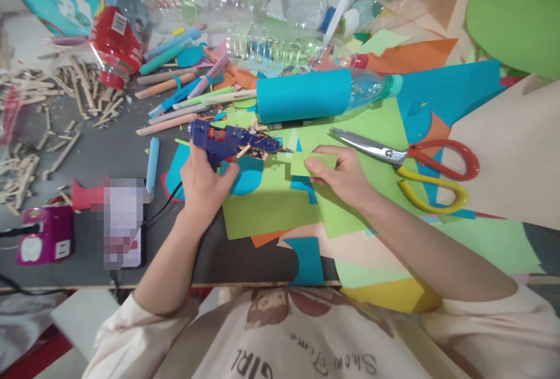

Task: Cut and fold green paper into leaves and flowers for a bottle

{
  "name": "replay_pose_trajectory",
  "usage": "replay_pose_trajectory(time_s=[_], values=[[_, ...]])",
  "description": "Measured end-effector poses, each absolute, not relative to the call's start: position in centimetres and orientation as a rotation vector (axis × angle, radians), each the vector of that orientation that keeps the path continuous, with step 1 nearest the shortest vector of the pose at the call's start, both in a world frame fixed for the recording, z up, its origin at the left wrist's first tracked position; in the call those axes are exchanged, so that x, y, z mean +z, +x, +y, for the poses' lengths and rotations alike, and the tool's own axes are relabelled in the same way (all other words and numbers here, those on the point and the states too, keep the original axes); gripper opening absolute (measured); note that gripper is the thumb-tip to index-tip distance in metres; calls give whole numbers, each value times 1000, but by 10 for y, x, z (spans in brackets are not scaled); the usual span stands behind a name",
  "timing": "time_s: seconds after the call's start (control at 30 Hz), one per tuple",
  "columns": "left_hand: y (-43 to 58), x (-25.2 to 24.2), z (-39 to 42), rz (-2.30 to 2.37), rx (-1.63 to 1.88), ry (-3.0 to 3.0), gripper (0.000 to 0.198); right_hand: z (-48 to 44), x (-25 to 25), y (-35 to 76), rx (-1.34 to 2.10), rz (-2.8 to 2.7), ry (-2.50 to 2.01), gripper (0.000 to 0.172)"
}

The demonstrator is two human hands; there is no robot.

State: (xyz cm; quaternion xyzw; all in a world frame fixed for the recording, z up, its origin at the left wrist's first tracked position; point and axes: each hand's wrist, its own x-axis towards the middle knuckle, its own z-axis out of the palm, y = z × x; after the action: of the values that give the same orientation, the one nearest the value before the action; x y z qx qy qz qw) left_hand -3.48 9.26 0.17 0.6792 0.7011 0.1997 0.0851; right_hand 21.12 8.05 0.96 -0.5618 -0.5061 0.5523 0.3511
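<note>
Above the green sheets (262,216), a small green paper piece (298,166) is pinched across its right half between thumb and fingers of the right hand (343,174), with no slack; it can be judged thin, light and easily creased, so best taken gently by an edge. A glue gun (225,141) is gripped by the left hand (203,183), closed round its handle — the safest hold, since its nozzle (286,150) may be hot. The nozzle is pointed at the paper's left edge — contact cannot be told. Farther off, a bottle (370,92) wrapped in blue paper (304,96) is laid on its side
</note>
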Motion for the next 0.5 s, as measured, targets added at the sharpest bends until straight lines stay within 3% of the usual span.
replay_pose_trajectory(time_s=[0.5], values=[[-36, 3, 92, 2113, 585, 2072, 47, 80, 6, 212, 1418, -1319, -1386, 41]])
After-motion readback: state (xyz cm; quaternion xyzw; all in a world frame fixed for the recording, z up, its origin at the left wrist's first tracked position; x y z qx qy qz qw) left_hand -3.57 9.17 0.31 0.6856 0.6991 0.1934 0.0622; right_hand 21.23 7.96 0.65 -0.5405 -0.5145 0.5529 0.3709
